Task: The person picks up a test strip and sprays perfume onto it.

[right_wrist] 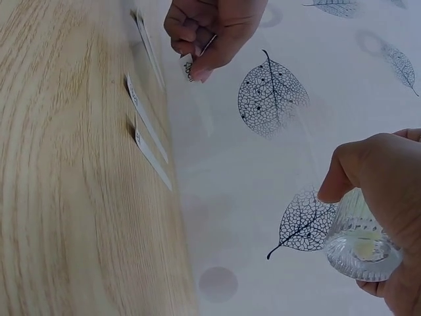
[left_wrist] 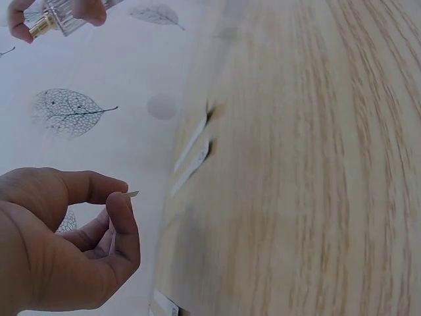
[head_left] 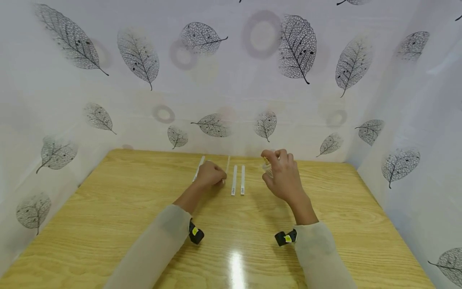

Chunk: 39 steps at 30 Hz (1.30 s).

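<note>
My left hand (head_left: 209,175) pinches a narrow white paper test strip (left_wrist: 133,194) between thumb and fingertips, raised above the table. Dark writing marks the end of that strip in the right wrist view. My right hand (head_left: 287,178) grips a clear ribbed glass perfume bottle (right_wrist: 360,245) with pale liquid near its base. The index finger bends over the bottle's gold spray top (left_wrist: 43,25). Two more test strips, a left one (head_left: 234,180) and a right one (head_left: 243,180), lie side by side on the table between my hands, with small dark print on their near ends.
Another white strip (head_left: 198,170) lies to the left, partly behind my left hand. The wood-grain table (head_left: 119,208) meets a pale curtain (head_left: 231,88) with leaf prints at its back and sides. Both wrists carry small black cameras.
</note>
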Each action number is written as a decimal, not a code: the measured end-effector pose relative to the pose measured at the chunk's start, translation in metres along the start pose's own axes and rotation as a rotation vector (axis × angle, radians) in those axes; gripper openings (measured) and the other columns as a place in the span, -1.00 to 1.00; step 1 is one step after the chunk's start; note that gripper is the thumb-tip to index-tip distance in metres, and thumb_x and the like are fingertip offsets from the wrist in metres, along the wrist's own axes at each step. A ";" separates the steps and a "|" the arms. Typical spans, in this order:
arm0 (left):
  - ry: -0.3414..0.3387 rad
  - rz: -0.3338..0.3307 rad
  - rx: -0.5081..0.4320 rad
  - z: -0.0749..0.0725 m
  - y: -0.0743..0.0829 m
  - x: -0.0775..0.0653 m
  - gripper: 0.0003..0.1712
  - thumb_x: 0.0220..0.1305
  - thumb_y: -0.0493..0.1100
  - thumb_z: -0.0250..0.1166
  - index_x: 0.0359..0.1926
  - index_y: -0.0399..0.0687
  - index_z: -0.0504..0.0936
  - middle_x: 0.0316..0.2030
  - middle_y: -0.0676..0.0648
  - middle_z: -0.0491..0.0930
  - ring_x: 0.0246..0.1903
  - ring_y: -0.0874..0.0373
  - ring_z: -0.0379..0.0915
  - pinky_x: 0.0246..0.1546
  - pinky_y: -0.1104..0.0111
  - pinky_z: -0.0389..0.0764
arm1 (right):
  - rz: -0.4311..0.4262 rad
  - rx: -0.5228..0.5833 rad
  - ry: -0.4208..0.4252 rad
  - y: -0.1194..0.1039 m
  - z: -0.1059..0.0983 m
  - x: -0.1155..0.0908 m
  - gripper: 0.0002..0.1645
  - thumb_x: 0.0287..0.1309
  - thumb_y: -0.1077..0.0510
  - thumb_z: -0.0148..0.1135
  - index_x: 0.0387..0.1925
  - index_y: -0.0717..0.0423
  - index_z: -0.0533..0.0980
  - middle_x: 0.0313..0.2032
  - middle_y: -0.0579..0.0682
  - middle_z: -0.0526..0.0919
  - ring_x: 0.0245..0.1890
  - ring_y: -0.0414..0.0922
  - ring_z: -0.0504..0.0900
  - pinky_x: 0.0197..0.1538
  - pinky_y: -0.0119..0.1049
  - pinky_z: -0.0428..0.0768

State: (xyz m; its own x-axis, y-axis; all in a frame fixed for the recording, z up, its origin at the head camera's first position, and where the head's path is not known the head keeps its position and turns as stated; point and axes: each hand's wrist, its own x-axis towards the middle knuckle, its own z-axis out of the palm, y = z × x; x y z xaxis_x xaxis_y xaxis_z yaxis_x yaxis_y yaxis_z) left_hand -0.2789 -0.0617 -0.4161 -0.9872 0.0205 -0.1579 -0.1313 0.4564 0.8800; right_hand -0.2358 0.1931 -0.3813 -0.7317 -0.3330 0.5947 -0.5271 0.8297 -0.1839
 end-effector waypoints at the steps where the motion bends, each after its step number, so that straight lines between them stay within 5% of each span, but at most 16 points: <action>1: -0.008 0.005 -0.019 -0.002 0.001 -0.001 -0.90 0.11 -0.38 0.37 -0.34 -0.31 0.78 -0.45 -0.15 0.73 -0.53 0.11 0.64 -0.36 0.36 0.67 | -0.001 0.003 0.007 0.000 0.000 0.000 -0.32 0.05 0.27 0.33 0.20 -0.14 0.31 -0.06 0.29 0.45 -0.28 0.21 0.38 -0.30 0.02 0.40; 18: -0.154 -0.003 -0.288 -0.005 0.024 -0.024 -0.82 0.32 -0.29 0.39 -0.11 -0.29 0.67 -0.15 -0.20 0.65 -0.16 -0.16 0.66 -0.22 0.30 0.73 | -0.069 0.004 0.209 0.003 0.002 0.001 -0.38 0.00 0.34 0.28 0.17 0.01 0.49 -0.08 0.35 0.57 -0.30 0.28 0.47 -0.36 0.09 0.47; 26: -0.277 0.095 -0.346 -0.005 0.032 -0.042 -0.82 0.31 -0.28 0.41 -0.11 -0.25 0.67 -0.21 -0.17 0.69 -0.23 -0.08 0.63 0.03 -0.03 0.66 | -0.057 -0.009 0.223 0.002 0.001 0.001 -0.41 0.05 0.28 0.32 0.18 0.03 0.51 -0.05 0.36 0.57 -0.21 0.33 0.51 -0.37 0.15 0.50; 39: -0.350 0.145 -0.368 -0.004 0.034 -0.059 -0.82 0.32 -0.29 0.39 -0.10 -0.27 0.65 -0.26 -0.15 0.65 -0.36 0.03 0.52 -0.15 0.14 0.69 | -0.003 -0.043 0.186 0.001 0.003 0.000 -0.34 -0.01 0.36 0.38 0.14 -0.02 0.39 -0.09 0.36 0.50 -0.32 0.28 0.49 -0.40 0.09 0.51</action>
State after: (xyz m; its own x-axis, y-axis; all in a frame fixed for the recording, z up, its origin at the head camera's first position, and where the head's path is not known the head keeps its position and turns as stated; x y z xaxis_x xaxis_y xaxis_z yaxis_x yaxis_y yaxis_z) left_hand -0.2253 -0.0515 -0.3752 -0.9166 0.3850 -0.1073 -0.0804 0.0854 0.9931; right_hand -0.2378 0.1924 -0.3834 -0.6357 -0.2505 0.7302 -0.5076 0.8483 -0.1509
